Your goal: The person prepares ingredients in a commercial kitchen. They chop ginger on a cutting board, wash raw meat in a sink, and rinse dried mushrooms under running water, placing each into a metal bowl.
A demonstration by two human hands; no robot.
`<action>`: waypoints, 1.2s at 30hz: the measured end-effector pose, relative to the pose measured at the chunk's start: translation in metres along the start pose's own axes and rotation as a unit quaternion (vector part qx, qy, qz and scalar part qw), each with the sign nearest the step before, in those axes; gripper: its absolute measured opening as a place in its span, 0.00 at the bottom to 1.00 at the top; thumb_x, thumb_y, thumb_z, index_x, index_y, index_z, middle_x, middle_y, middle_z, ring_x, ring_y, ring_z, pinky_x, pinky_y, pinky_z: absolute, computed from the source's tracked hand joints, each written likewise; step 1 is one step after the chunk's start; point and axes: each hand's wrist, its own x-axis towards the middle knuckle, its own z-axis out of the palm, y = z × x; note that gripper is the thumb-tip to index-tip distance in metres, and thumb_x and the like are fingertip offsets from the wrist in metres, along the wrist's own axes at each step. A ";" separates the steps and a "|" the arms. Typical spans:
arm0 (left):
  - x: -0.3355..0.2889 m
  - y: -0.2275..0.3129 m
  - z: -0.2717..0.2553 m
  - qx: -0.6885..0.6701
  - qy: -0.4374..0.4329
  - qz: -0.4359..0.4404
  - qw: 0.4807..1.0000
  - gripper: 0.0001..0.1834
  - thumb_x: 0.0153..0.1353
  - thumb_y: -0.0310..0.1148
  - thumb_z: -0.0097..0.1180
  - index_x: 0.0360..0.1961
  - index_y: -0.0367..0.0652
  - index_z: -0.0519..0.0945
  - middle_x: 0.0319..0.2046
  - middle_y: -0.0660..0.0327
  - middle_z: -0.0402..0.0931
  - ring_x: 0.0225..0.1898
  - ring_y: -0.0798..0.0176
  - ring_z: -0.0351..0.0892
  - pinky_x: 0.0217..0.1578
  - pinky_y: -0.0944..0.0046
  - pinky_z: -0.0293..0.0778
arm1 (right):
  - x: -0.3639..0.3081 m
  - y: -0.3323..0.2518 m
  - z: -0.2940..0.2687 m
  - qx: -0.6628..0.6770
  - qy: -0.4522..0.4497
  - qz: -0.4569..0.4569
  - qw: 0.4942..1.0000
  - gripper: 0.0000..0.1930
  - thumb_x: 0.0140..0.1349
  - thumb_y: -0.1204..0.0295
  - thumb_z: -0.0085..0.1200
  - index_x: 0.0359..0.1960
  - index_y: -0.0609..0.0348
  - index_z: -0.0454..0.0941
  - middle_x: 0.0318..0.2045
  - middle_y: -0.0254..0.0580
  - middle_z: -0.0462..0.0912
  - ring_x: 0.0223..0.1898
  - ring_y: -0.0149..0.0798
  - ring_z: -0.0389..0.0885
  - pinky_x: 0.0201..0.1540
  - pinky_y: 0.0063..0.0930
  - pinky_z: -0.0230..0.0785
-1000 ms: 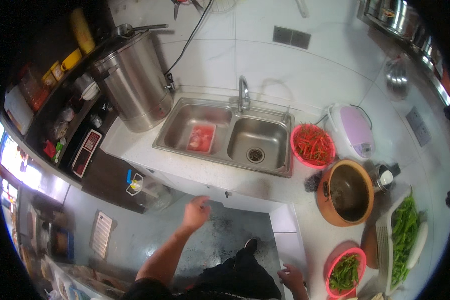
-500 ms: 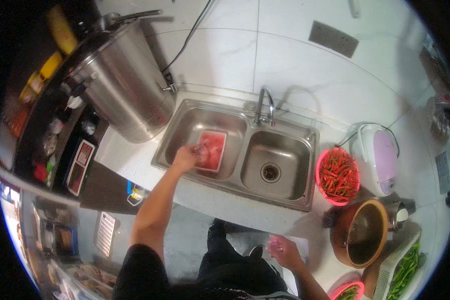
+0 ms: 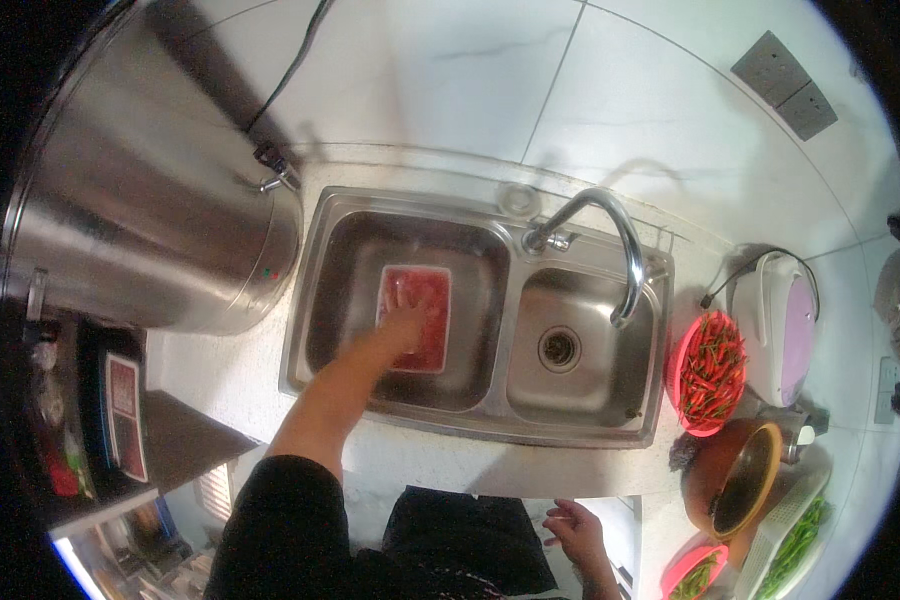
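In the left basin of the steel sink (image 3: 303, 345) stands a white-rimmed rectangular tub (image 3: 432, 362) with red watery contents, perhaps meat, whose kind I cannot make out. My left hand (image 3: 404, 318) reaches down into it, its fingers stretched out and apart in the red liquid. Whether they touch anything under the surface is hidden. By the counter's front edge, low and to the right of my body, my right hand (image 3: 577, 535) hangs with loosely bent, parted fingers and nothing visible in it.
A curved faucet (image 3: 625, 240) arches over the right basin. At left stands a large steel boiler (image 3: 160, 210) with a tap. A pink basket of red chilies (image 3: 712, 375), a white-and-purple appliance (image 3: 775, 330), a brown pot (image 3: 710, 480) and a basket of green peppers (image 3: 795, 545) line the right.
My view has come closer to the sink. My left hand has gone from the tub's left edge into its red contents. The right hand's fingers, blurred and bunched before, are now parted.
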 end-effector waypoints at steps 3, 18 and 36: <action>-0.001 0.005 -0.004 -0.179 -0.011 -0.095 0.979 0.51 0.53 0.31 0.67 0.77 0.60 0.55 0.75 0.35 0.45 0.75 0.27 0.47 0.71 0.35 0.54 | 0.003 -0.009 0.012 -0.007 0.005 0.022 1.000 0.27 0.64 0.75 0.63 0.63 0.69 0.71 0.49 0.52 0.82 0.42 0.40 0.86 0.37 0.33 0.87; 0.048 -0.054 0.020 -0.650 -0.199 -0.091 0.728 0.28 0.62 0.39 0.62 0.64 0.55 0.73 0.55 0.53 0.76 0.55 0.47 0.76 0.49 0.37 0.79 | 0.011 -0.024 0.043 0.002 -0.043 -0.014 0.999 0.20 0.62 0.72 0.66 0.55 0.63 0.79 0.47 0.44 0.85 0.44 0.38 0.86 0.39 0.32 0.86; 0.058 -0.062 0.005 -0.611 -0.084 -0.032 0.786 0.26 0.65 0.41 0.60 0.65 0.53 0.75 0.54 0.56 0.80 0.50 0.55 0.81 0.51 0.57 0.77 | 0.210 -0.207 0.226 0.132 -0.173 -0.130 0.967 0.37 0.69 0.44 0.52 0.73 0.49 0.61 0.70 0.45 0.67 0.68 0.50 0.69 0.66 0.50 0.66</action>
